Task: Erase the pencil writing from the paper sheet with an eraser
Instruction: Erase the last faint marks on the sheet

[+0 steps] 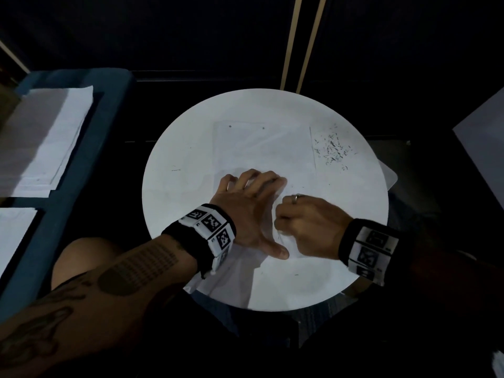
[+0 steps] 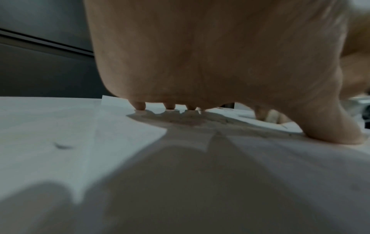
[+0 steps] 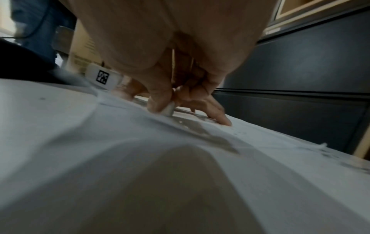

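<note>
A white paper sheet [image 1: 259, 148] lies flat on the round white table [image 1: 174, 203]. My left hand [image 1: 251, 211] is spread on the sheet's near part, fingertips [image 2: 140, 107] and thumb pressing it down. My right hand [image 1: 305, 227] sits just to the right of it, fingers curled. In the right wrist view its thumb and fingers pinch a small white eraser [image 3: 169, 109] whose tip touches the paper [image 3: 80, 126]. Faint pencil marks show between the two hands; the writing itself is too dim to read.
Dark eraser crumbs [image 1: 332, 151] lie scattered on the table right of the sheet. A blue bench [image 1: 109, 126] at the left carries stacks of white paper [image 1: 49, 143]. My knee [image 1: 81, 257] shows below the table's near edge. The surroundings are dark.
</note>
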`<state>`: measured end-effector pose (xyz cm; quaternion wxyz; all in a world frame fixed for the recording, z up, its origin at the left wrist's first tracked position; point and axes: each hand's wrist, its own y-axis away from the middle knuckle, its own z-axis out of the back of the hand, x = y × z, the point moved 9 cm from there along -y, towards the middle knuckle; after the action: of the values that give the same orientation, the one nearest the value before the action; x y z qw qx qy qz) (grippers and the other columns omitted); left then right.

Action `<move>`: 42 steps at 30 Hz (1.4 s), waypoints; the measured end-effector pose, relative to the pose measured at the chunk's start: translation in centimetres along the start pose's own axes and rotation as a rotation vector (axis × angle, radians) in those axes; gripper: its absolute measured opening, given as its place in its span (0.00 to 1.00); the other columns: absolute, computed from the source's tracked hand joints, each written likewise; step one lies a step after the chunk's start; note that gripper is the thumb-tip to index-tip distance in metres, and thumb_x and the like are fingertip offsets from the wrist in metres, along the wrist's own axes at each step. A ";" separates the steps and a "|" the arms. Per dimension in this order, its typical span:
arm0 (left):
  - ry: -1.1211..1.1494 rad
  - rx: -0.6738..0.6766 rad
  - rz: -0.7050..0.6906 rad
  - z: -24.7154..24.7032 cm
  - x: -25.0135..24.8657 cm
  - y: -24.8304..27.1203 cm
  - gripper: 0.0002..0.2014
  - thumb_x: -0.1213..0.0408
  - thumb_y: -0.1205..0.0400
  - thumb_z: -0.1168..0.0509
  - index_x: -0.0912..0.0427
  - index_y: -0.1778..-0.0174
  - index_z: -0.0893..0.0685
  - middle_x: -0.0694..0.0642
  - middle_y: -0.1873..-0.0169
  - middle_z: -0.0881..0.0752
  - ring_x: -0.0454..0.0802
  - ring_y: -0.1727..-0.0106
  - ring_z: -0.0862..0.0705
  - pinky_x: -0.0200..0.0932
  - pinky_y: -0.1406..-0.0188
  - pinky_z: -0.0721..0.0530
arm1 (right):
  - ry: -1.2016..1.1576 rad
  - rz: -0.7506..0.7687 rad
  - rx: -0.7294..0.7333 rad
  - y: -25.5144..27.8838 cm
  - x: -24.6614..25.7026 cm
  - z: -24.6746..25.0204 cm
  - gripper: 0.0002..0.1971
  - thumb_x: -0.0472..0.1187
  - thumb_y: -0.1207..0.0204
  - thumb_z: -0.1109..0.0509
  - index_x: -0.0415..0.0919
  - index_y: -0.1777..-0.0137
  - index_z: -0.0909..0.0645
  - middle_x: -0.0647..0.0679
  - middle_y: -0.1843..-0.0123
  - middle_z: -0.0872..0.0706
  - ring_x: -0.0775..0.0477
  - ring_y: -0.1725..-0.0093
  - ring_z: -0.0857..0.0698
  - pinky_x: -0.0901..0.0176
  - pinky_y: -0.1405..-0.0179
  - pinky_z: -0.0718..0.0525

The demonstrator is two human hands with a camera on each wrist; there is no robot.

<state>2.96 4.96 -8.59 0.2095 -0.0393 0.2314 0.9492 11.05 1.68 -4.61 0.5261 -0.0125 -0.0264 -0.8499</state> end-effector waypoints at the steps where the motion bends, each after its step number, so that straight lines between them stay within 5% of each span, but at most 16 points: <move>1: 0.005 -0.004 -0.005 0.1 -0.1 0.0 0.69 0.11 0.40 0.36 0.32 0.12 0.69 0.36 0.12 0.64 0.51 0.10 0.65 0.69 0.14 0.59 | -0.026 -0.003 0.018 0.1 -0.1 -0.3 0.12 0.27 0.50 0.20 0.41 0.67 0.10 0.48 0.65 0.14 0.38 0.62 0.12 0.51 0.63 0.10; 6: -0.014 -0.019 -0.018 0.7 -0.7 0.2 0.64 0.11 0.41 0.36 0.26 0.13 0.61 0.40 0.10 0.61 0.54 0.10 0.62 0.74 0.16 0.55 | -0.063 -0.173 -0.128 0.3 -6.0 2.0 0.13 0.21 0.42 0.20 0.39 0.65 0.11 0.46 0.61 0.15 0.37 0.61 0.14 0.45 0.69 0.11; 10: -0.057 -0.042 -0.015 0.7 -0.6 0.3 0.64 0.10 0.41 0.38 0.26 0.13 0.64 0.38 0.11 0.61 0.52 0.11 0.62 0.69 0.18 0.53 | -0.058 -0.019 0.058 0.9 -1.7 0.3 0.12 0.27 0.42 0.21 0.45 0.65 0.10 0.49 0.61 0.14 0.39 0.59 0.12 0.48 0.64 0.10; 15: -0.029 -0.052 -0.017 0.8 -0.6 0.3 0.65 0.11 0.41 0.36 0.25 0.13 0.63 0.38 0.12 0.61 0.53 0.11 0.61 0.69 0.18 0.53 | -0.080 -0.308 -0.016 2.3 -7.7 0.3 0.14 0.23 0.40 0.25 0.42 0.60 0.09 0.46 0.59 0.14 0.38 0.59 0.14 0.44 0.61 0.11; 19: -0.029 -0.054 -0.003 0.5 -0.4 0.2 0.64 0.10 0.42 0.38 0.23 0.14 0.64 0.36 0.12 0.63 0.53 0.11 0.64 0.67 0.18 0.55 | -0.119 -0.113 0.027 2.7 -1.7 -0.7 0.12 0.27 0.43 0.19 0.44 0.64 0.09 0.48 0.62 0.14 0.39 0.62 0.14 0.49 0.64 0.11; 23: -0.018 -0.045 -0.004 0.4 -0.6 0.2 0.64 0.10 0.40 0.38 0.25 0.14 0.64 0.37 0.12 0.63 0.54 0.11 0.64 0.70 0.18 0.56 | -0.079 -0.240 -0.089 2.6 -5.5 0.5 0.14 0.25 0.47 0.17 0.42 0.66 0.10 0.47 0.63 0.15 0.39 0.64 0.15 0.49 0.68 0.11; 28: -0.022 -0.038 0.008 0.2 -0.4 0.2 0.65 0.10 0.41 0.38 0.24 0.14 0.67 0.36 0.13 0.66 0.52 0.11 0.66 0.68 0.17 0.58 | -0.128 -0.112 0.029 2.8 -2.0 -0.3 0.12 0.27 0.44 0.17 0.43 0.64 0.08 0.48 0.64 0.15 0.39 0.63 0.14 0.49 0.66 0.11; 33: 0.020 -0.048 -0.001 0.4 -0.4 0.2 0.65 0.11 0.42 0.36 0.22 0.15 0.65 0.34 0.13 0.65 0.50 0.11 0.66 0.70 0.16 0.59 | -0.072 -0.288 -0.095 3.5 -7.1 0.9 0.13 0.24 0.44 0.16 0.41 0.64 0.09 0.46 0.63 0.15 0.38 0.66 0.15 0.45 0.69 0.11; 38: -0.018 -0.055 0.006 0.3 -0.4 0.1 0.65 0.10 0.42 0.37 0.23 0.14 0.65 0.35 0.13 0.65 0.51 0.11 0.66 0.67 0.17 0.58 | -0.147 -0.112 0.055 3.6 -1.7 -0.6 0.11 0.31 0.43 0.16 0.45 0.63 0.08 0.48 0.61 0.14 0.40 0.61 0.14 0.49 0.63 0.10; 42: 0.010 -0.057 0.001 0.4 -0.5 0.2 0.65 0.11 0.42 0.35 0.23 0.14 0.64 0.34 0.13 0.63 0.51 0.11 0.65 0.69 0.17 0.58 | -0.103 -0.294 -0.080 3.6 -7.1 0.4 0.13 0.26 0.44 0.16 0.42 0.63 0.09 0.46 0.62 0.14 0.38 0.64 0.15 0.45 0.67 0.10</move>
<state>3.30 4.81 -8.05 0.2065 -0.0499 0.2052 0.9554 17.44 6.46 -4.48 0.3929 -0.0734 -0.0209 -0.9164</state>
